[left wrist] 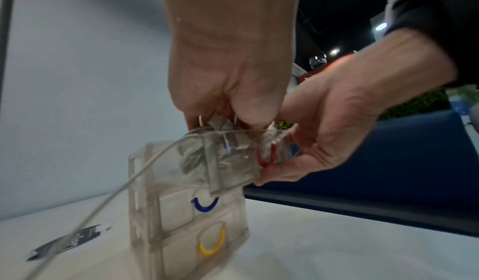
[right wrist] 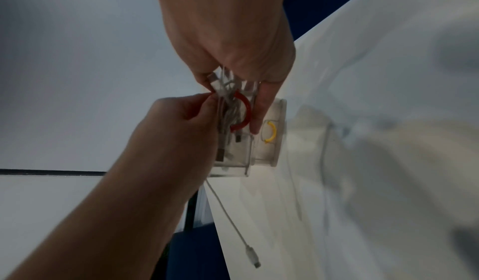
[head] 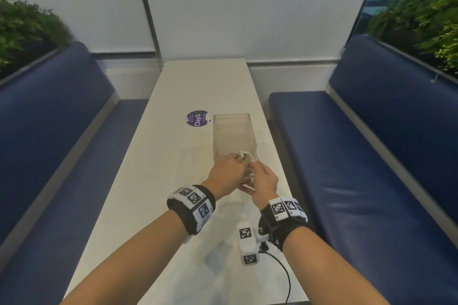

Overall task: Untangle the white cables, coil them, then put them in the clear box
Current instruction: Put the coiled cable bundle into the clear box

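Clear plastic, the box (head: 232, 131) stands on the white table (head: 173, 181) at 12 o'clock from both hands. The left hand (head: 229, 171) pinches the white cables (head: 244, 155) bunched in its top drawer (left wrist: 233, 161); the right hand (head: 264, 179) grips that drawer. 1 cable end (right wrist: 252, 256) trails toward 7 o'clock.

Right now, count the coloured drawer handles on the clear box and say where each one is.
3. The red handle is on the top drawer, pulled out and stuffed with cables; the blue handle sits on the middle drawer; the yellow handle on the bottom one. None seems hidden.
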